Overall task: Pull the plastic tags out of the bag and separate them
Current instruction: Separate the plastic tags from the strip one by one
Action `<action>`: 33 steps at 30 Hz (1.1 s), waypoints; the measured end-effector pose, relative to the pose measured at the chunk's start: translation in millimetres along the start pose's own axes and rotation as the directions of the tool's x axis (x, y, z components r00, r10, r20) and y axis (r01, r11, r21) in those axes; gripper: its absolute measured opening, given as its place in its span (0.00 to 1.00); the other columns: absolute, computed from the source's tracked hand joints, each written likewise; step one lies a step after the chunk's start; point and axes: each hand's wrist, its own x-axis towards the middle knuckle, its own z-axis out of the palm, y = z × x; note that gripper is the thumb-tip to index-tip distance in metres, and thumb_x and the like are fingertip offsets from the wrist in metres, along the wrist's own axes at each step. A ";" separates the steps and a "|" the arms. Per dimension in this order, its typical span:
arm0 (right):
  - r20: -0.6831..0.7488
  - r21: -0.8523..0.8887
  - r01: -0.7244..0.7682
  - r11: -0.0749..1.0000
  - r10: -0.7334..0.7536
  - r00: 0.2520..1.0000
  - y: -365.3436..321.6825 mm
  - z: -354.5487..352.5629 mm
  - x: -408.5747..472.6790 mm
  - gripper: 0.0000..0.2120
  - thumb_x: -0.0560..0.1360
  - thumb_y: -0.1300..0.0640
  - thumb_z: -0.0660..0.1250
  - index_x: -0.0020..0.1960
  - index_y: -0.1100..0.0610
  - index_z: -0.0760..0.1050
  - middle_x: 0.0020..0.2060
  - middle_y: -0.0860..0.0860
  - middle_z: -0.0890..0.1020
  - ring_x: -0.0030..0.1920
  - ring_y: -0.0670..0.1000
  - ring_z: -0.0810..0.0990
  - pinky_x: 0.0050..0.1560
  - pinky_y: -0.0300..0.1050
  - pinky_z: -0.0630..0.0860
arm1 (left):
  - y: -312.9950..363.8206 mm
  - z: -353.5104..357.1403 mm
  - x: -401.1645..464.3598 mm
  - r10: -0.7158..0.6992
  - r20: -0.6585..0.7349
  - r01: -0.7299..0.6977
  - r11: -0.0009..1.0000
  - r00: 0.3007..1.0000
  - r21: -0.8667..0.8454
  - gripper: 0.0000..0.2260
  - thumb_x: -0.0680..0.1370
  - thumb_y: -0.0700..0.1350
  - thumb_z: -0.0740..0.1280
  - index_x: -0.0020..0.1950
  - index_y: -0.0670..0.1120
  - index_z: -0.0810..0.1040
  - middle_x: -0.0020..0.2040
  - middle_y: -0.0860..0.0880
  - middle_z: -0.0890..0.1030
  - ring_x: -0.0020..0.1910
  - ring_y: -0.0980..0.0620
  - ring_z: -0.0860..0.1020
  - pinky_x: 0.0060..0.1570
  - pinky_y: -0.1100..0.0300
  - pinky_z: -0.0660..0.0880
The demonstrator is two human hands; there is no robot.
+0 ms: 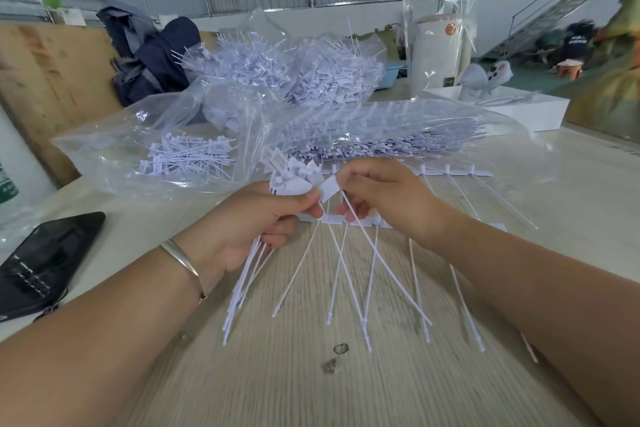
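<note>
My left hand [263, 222] grips a bundle of separated white plastic tags [291, 180], their flat heads fanned above my fist and their thin tails hanging below. My right hand [384, 198] pinches the flat head of a single tag [329, 189] right next to my left thumb. Under my hands a strip of joined tags [346, 220] lies on the wooden table, tails pointing toward me. A second strip [453, 172] lies behind my right hand. A long clear bag [381, 135] full of tag strips lies just beyond.
A clear bag with loose tags [187, 156] sits at the left, and heaped bags of tags [294, 69] stand behind. A black phone [45, 260] lies at the left edge. A white tray [512, 107] is at the back right, dark clothing [149, 55] at the back left.
</note>
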 end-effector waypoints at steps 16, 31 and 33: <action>-0.127 0.060 0.014 0.998 -0.006 0.992 0.9 3.8 3.5 0.05 0.74 0.61 0.67 0.42 0.62 0.78 0.28 0.50 0.71 0.30 0.47 0.69 0.35 0.41 0.67 | 3.8 8.4 0.6 -0.097 0.015 0.098 0.988 0.995 -0.120 0.06 0.68 0.48 0.73 0.36 0.47 0.81 0.41 0.45 0.85 0.18 0.59 0.56 0.17 0.68 0.55; -0.033 -0.465 0.173 0.868 -0.212 0.977 3.4 9.1 6.1 0.10 0.80 0.60 0.59 0.50 0.55 0.80 0.39 0.51 0.68 0.43 0.54 0.73 0.48 0.47 0.68 | 2.1 16.7 -0.1 -0.148 -0.023 0.143 0.981 0.989 -0.132 0.04 0.77 0.41 0.66 0.43 0.47 0.76 0.49 0.45 0.85 0.18 0.59 0.57 0.16 0.70 0.56; -0.022 -0.516 0.221 0.827 -0.271 0.962 2.5 9.2 5.0 0.10 0.79 0.60 0.59 0.47 0.59 0.78 0.38 0.52 0.67 0.41 0.55 0.72 0.47 0.50 0.69 | 2.3 16.9 1.2 -0.141 -0.036 0.131 0.971 0.989 -0.200 0.05 0.77 0.40 0.66 0.41 0.46 0.76 0.43 0.47 0.85 0.18 0.60 0.57 0.16 0.69 0.56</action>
